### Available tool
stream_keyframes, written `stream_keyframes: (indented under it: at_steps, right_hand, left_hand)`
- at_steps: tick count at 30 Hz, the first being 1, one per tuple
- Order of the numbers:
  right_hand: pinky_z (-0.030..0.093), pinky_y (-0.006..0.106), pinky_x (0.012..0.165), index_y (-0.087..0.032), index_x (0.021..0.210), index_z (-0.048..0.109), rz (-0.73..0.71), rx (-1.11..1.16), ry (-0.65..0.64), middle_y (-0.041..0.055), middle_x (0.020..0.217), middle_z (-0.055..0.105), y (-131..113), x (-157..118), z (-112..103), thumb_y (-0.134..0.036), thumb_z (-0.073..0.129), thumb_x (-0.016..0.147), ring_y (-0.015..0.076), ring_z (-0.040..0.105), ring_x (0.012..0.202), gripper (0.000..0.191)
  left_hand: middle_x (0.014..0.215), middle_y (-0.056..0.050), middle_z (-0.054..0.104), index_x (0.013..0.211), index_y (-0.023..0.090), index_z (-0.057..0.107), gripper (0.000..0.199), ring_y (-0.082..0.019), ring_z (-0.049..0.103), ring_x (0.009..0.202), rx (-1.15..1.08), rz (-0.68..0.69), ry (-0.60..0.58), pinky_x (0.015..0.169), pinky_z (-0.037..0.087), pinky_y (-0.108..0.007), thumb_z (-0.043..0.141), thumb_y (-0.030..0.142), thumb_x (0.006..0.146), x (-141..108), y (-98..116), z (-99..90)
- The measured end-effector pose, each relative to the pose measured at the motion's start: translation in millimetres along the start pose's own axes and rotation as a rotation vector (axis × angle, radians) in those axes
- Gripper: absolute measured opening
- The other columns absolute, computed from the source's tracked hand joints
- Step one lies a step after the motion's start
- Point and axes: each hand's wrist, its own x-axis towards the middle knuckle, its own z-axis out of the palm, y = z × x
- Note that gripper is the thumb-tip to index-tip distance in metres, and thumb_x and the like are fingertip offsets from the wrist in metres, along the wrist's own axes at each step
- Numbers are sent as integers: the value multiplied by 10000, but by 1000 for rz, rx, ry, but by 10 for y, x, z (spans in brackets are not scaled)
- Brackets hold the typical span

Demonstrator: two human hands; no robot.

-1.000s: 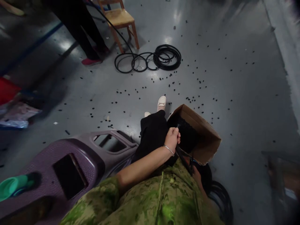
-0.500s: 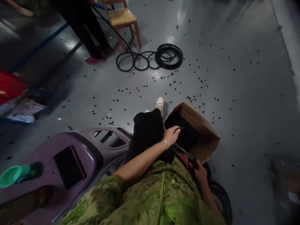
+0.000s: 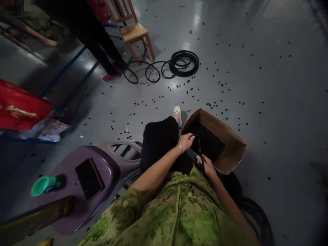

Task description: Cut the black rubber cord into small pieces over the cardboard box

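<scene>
My left hand [image 3: 186,140] is closed, fingertips pinching the end of a thin black hose at the near left edge of an open cardboard box [image 3: 230,145]. Inside the box lies a heap of small black pieces [image 3: 211,143]. Close by on the right, my right hand [image 3: 208,168] is closed around dark scissors [image 3: 200,152], whose narrow black part points up toward my left fingertips. The exact shape of the scissors is hard to make out against the dark heap.
Small black rings lie scattered over the grey floor. A coiled black hose [image 3: 185,64] lies ahead, near a wooden chair [image 3: 134,32] and a standing person [image 3: 99,44]. At left, a purple stool [image 3: 107,171] bears a phone [image 3: 89,178] and a green cup [image 3: 43,185].
My right hand has risen and moved left with the scissors, closer to my left hand. My left hand has shifted slightly up. The view has turned a little.
</scene>
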Motion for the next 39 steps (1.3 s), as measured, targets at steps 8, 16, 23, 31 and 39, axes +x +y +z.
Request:
stream_keyframes:
  at_steps: [8, 16, 23, 31, 39]
  right_hand:
    - [371, 250, 601, -186, 759, 600, -35, -10, -13, -23, 622, 541, 79, 33, -13, -589, 534, 755, 130, 474, 605, 408]
    - [355, 249, 609, -182, 742, 598, -19, -61, -11, -20, 647, 548, 205, 57, -8, -583, 517, 764, 134, 490, 631, 409]
    - [353, 242, 609, -176, 734, 605, -50, -60, 10, -14, 644, 548, 292, 80, -13, -591, 505, 781, 134, 480, 642, 430]
    - [372, 246, 620, -181, 724, 582, -90, -61, 31, -3, 659, 538, 307, 84, -24, -599, 497, 774, 141, 473, 652, 430]
    - [375, 245, 599, -186, 672, 567, -95, -90, 33, -8, 627, 543, 303, 54, -53, -605, 518, 762, 134, 473, 618, 432]
  left_hand:
    - [898, -58, 697, 997, 196, 686, 251, -195, 617, 884, 124, 56, -51, 813, 444, -278, 478, 292, 896, 14, -5, 64]
    - [1042, -105, 680, 1050, 181, 658, 264, -230, 609, 995, 281, 105, -142, 899, 421, -311, 455, 291, 921, -10, 48, 143]
    - [985, -104, 693, 1034, 163, 670, 246, -227, 630, 936, 241, 126, -129, 853, 451, -306, 479, 254, 910, 17, 73, 187]
    - [1011, -52, 703, 1086, 186, 668, 269, -181, 633, 939, 237, 88, -139, 866, 461, -261, 474, 253, 912, 32, 65, 236]
    - [1068, -45, 697, 1089, 200, 678, 275, -183, 619, 995, 225, 65, -152, 893, 456, -257, 484, 268, 905, 42, 36, 256]
